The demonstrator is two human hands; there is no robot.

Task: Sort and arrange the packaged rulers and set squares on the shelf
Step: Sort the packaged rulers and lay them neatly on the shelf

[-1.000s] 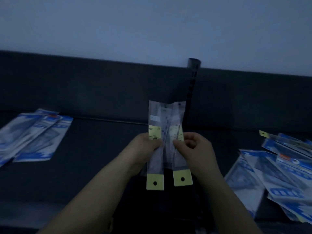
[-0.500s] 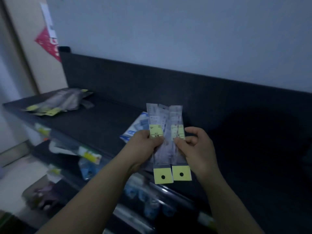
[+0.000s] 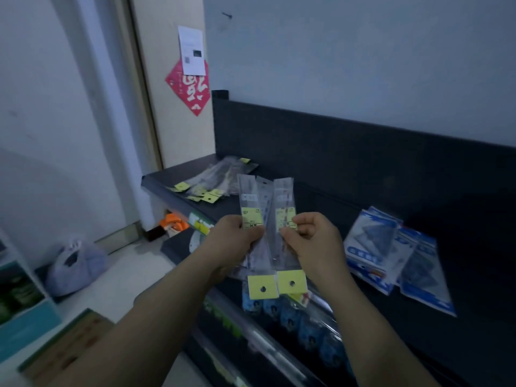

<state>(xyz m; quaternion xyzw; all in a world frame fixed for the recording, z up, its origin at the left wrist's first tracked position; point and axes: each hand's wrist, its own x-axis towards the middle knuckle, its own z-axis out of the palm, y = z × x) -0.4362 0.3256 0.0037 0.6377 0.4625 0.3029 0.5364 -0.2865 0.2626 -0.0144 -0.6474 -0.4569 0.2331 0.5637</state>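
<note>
Left hand (image 3: 231, 241) and right hand (image 3: 312, 241) each pinch a side of the fanned packaged rulers (image 3: 283, 196), up over the front edge of the shelf (image 3: 335, 202): light, stiff, slick-sleeved, so I'd grip mid-length, not the floppy yellow tabs (image 3: 291, 281).

Beige door panel (image 3: 173, 121) at upper left; red diamond paper ornament (image 3: 187, 92) stuck on it, white printed sheet (image 3: 192, 50) overlapping ornament's top corner. Small dark nail (image 3: 227, 15) in grey wall (image 3: 363, 65), right of door. Tied pale plastic bag (image 3: 74, 263) on light floor (image 3: 134, 277), left. Orange object (image 3: 173, 222) on floor near door base, detail blurred. Green-teal box (image 3: 19, 308) at left edge; brown board (image 3: 69, 347) at bottom left. Row of blue packets (image 3: 307, 328) at lower centre, blurred
</note>
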